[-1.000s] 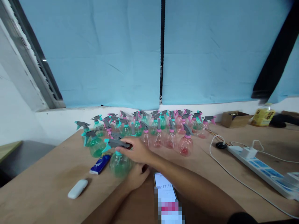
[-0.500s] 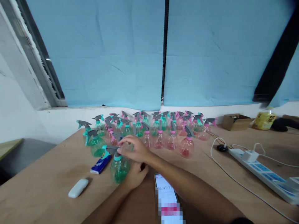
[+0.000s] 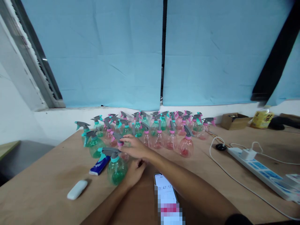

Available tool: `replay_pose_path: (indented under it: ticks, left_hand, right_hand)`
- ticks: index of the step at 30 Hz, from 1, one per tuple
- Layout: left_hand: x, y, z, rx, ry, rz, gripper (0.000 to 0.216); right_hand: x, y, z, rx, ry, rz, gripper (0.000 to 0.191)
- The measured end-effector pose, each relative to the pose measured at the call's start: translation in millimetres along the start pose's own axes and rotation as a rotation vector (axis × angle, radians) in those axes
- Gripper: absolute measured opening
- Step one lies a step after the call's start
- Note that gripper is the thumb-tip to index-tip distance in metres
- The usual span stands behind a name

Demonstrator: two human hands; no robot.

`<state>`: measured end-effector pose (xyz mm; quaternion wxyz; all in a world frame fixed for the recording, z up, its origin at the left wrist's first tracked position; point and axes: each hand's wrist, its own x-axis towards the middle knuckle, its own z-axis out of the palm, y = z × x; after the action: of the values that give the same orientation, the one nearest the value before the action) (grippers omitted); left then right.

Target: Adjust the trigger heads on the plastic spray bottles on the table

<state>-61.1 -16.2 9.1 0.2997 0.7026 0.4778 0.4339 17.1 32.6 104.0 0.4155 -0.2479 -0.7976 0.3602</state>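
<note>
A green spray bottle (image 3: 116,171) with a grey trigger head and teal collar stands upright at the near edge of the group. My left hand (image 3: 134,172) wraps round its right side. My right hand (image 3: 135,147) reaches over it, and its fingers curl on the neck of a pink spray bottle (image 3: 119,139) just behind. Behind both, several green and pink spray bottles (image 3: 159,131) stand packed together on the wooden table (image 3: 47,175).
A blue packet (image 3: 99,165) and a white oval case (image 3: 77,189) lie left of the green bottle. A phone (image 3: 164,187) lies under my right forearm. To the right are a power strip (image 3: 262,170) with white cables, a cardboard box (image 3: 233,120) and a yellow bottle (image 3: 262,118).
My right hand let go of the green bottle's trigger head and moved back to the pink bottle behind it. The green bottle shifted slightly left and nearer, still in my left hand.
</note>
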Motion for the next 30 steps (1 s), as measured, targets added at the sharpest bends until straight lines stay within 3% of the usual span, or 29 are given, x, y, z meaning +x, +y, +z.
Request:
replay_pose_path:
  ticks: [8,19,30]
  left_hand:
    - [-13.2,14.9,-0.4,-0.109,-0.265,0.042,0.03]
    - [-19.0,20.1,-7.8,-0.125,-0.377,0.067,0.037]
    - [-19.0,24.8,-9.1,-0.141,-0.397,0.086,0.043]
  right_hand:
    - [-3.6,11.6,-8.8,-0.001,0.171,-0.066,0.027]
    - [-14.0,18.6,-12.2,-0.067,0.41,-0.065,0.022]
    - [-19.9,26.2,-35.1,0.029,0.649,-0.101,0.007]
